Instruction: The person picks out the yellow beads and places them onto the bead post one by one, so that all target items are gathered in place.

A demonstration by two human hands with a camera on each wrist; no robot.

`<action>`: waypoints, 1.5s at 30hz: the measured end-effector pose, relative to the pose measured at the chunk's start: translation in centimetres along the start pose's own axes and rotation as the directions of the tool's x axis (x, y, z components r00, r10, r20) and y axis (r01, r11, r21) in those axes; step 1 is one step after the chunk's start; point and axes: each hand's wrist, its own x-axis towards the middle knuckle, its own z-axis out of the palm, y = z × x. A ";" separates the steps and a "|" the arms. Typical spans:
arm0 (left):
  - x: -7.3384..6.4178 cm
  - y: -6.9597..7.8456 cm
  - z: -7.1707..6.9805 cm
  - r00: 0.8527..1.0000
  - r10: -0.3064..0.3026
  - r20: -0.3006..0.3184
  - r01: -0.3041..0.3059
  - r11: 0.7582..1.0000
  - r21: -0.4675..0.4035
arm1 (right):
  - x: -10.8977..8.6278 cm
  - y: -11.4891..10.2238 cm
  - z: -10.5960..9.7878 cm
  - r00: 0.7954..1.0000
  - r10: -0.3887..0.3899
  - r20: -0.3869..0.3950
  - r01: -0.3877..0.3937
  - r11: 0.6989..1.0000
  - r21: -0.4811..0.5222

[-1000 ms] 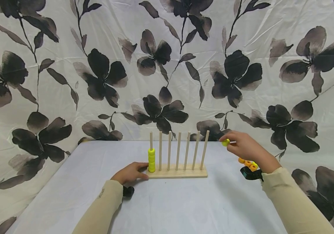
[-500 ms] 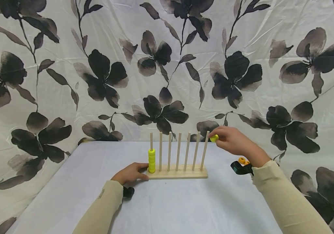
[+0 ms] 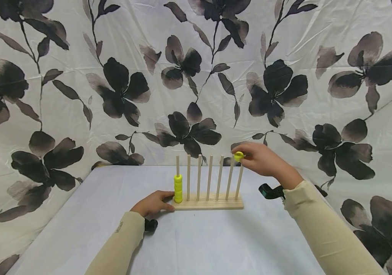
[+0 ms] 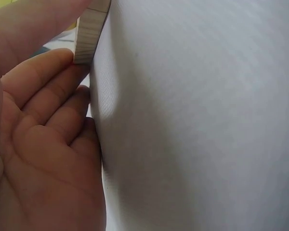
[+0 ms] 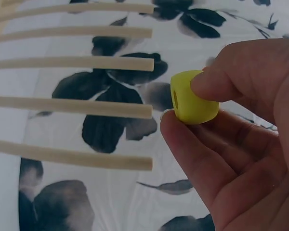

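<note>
A wooden peg rack [image 3: 209,206] stands on the white table with a row of upright pegs. Its leftmost peg carries a stack of yellow beads [image 3: 178,189]; the other pegs are bare. My left hand [image 3: 152,203] holds the rack's left end, thumb at the front corner and fingers at the end of the board [image 4: 90,38]. Pinched between thumb and fingers of my right hand [image 3: 264,158] is another yellow bead [image 5: 195,98]. It is up at the tops of the rightmost pegs, apart from the peg tips [image 5: 147,110], its hole facing them in the right wrist view.
A white cloth covers the table [image 3: 196,240]. Behind it hangs a floral curtain [image 3: 196,76]. My right forearm [image 3: 319,217] hides the area where orange and yellow beads lay. Black straps with cameras [image 3: 150,225] sit at both wrists.
My right hand has moved left with the yellow bead, from right of the rack to above its right end. The loose beads have become hidden behind that arm. My left hand stays put.
</note>
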 end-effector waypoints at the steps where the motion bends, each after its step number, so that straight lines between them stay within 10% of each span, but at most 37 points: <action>1: 0.0 0.0 0.0 1.000 -0.002 0.001 0.002 1.000 -0.001 | 0.2 -0.2 0.0 1.000 -0.001 0.002 0.001 1.000 0.004; 45: 0.9 0.1 -1.3 1.000 -0.019 0.024 0.019 1.000 -0.014 | 9.3 -4.1 2.8 1.000 0.019 -0.001 -0.018 0.957 0.290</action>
